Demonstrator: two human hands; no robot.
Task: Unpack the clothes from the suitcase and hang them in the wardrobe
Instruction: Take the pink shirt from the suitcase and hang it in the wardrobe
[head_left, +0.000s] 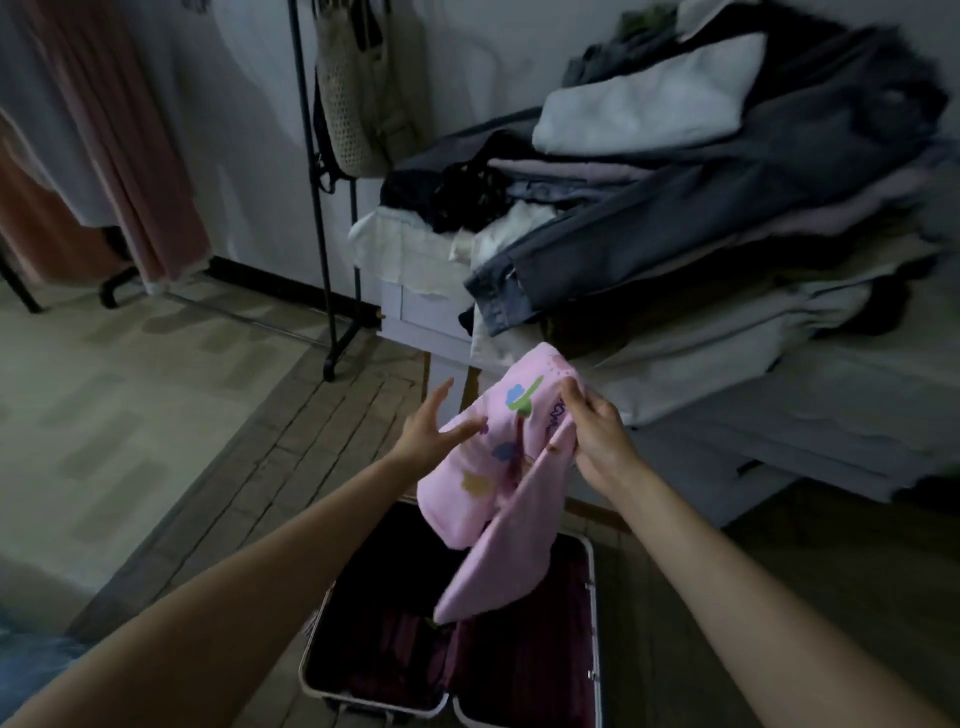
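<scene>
While the right hand (597, 431) pinches the upper edge of the pink garment (498, 483) with curled fingers, the left hand (431, 431) is spread open, fingertips just touching the cloth's left side and gripping nothing. Held by one pinch only, the garment could slip and drop back into the open suitcase (592, 623) directly beneath, into which its lower fold hangs. The clothes rack (311, 182) stands well apart, up and to the left.
</scene>
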